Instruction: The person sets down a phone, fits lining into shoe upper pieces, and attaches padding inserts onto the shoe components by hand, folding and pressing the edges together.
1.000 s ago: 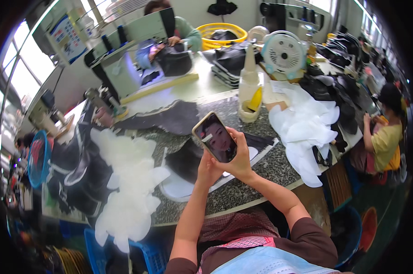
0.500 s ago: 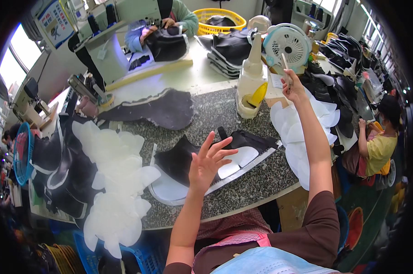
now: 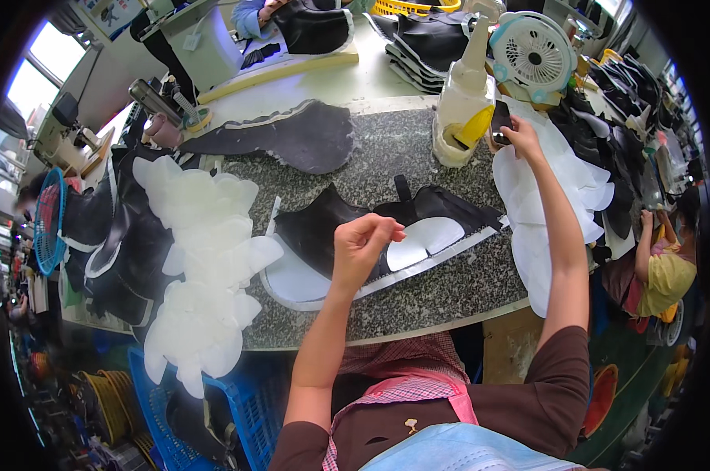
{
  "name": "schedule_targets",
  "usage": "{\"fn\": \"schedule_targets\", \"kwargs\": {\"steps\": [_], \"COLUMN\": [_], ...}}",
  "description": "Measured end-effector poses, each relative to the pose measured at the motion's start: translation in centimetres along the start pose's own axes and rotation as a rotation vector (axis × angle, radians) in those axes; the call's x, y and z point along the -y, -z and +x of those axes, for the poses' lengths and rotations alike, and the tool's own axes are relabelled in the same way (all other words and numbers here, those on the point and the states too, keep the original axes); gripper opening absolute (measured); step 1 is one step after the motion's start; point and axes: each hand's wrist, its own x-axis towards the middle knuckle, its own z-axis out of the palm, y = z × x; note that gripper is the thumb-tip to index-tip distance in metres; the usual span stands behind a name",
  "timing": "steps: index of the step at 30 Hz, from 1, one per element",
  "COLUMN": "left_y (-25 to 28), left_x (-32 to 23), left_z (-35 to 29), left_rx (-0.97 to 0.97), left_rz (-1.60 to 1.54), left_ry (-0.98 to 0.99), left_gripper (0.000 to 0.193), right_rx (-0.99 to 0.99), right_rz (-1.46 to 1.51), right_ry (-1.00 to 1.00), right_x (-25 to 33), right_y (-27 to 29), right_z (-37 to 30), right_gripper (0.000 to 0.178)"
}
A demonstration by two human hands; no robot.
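My left hand point(image 3: 361, 247) is held over a black leather shoe upper piece point(image 3: 312, 218), its fingers curled in and nothing showing in them. Under that piece lie a pale backing and a white edge strip; a white oval patch point(image 3: 426, 242) sits on its right half. My right hand point(image 3: 521, 140) reaches out to the far right and grips a dark flat phone point(image 3: 499, 119) at its near end. The phone is beside a white plastic glue bottle point(image 3: 453, 102) with a long nozzle and a yellow-edged cut opening, above a stack of white sheets point(image 3: 539, 196).
White rounded pieces point(image 3: 206, 267) pile up at the left, beside black uppers point(image 3: 131, 235). A large dark cut piece point(image 3: 312, 137) lies toward the back of the speckled tabletop point(image 3: 386, 157). A small fan point(image 3: 534, 55) stands back right; a blue basket point(image 3: 253, 420) sits below the table.
My left hand has gone from spread fingers to curled ones. My right hand has come down with the phone, which has turned from edge-on to flat. The view has tilted downward.
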Motion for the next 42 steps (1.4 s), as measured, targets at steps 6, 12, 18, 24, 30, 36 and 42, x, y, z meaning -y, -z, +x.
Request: {"fn": "schedule_targets", "kwargs": {"steps": [6,12,18,24,30,36,42], "left_y": [-3.5,-7.2,-5.8,-0.1,8.3,-0.6,-8.0], "left_x": [0.1,3.9,2.2,-2.2,-8.0,-11.3,-6.1], "left_z": [-1.0,-3.5,-8.0,-13.9,-17.3,-19.7,-20.5], "left_rx": [0.193,0.205,0.491,0.495,-0.113,-0.137,0.018], "left_rz": [0.496,1.408,1.066,1.002,1.212,1.018,1.323], "left_ry": [-0.082,-0.389,-0.685,-0.526,-0.13,-0.012,0.05], "left_gripper": [0.019,0.023,0.026,0.009,0.035,0.032,0.084], "right_rx": [0.043,0.279,0.399,0.433,0.378,0.315,0.439], "right_rz": [0.401,0.56,0.576,0.467,0.3,0.332,0.283], "right_ry": [0.53,0.378,0.339,0.314,0.763,1.104,1.344], "right_x": [0.8,-1.4,-3.2,-4.0,-1.0,4.7,6.4], "right_y": [3.1,3.1,2.5,2.9,2.0,-2.4,-5.9], "right_z": [-10.8,-21.0,-26.1,-31.4,-35.1,-37.2,-35.8], "right_gripper": [0.023,0.021,0.015,0.01,0.013,0.018,0.018]}}
